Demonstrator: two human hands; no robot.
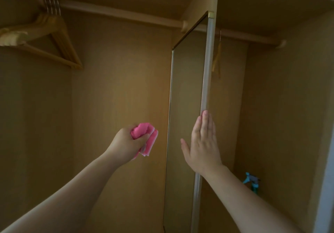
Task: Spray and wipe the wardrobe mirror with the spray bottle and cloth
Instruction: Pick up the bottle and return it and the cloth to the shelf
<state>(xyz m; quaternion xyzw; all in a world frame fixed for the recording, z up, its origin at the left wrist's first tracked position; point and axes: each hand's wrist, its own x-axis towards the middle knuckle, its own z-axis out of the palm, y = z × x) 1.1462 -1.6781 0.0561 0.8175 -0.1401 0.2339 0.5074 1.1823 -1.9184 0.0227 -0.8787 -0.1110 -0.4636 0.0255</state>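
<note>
Pink, soft and bunched, the cloth sits crumpled in my left hand, just beside the mirror. My right hand lies flat, fingers straight, against its smooth metal edge. Pushing too hard could swing the panel, and my palm may smudge the glass. The spray bottle stands behind, unheld.

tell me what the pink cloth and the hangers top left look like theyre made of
Crumpled pink cloth: soft, matte fabric, possibly microfibre, bunched in folds in the left hand.
Pale wooden hangers: apparently light varnished wood, with thin metal hooks; grain too blurred to confirm.
</note>
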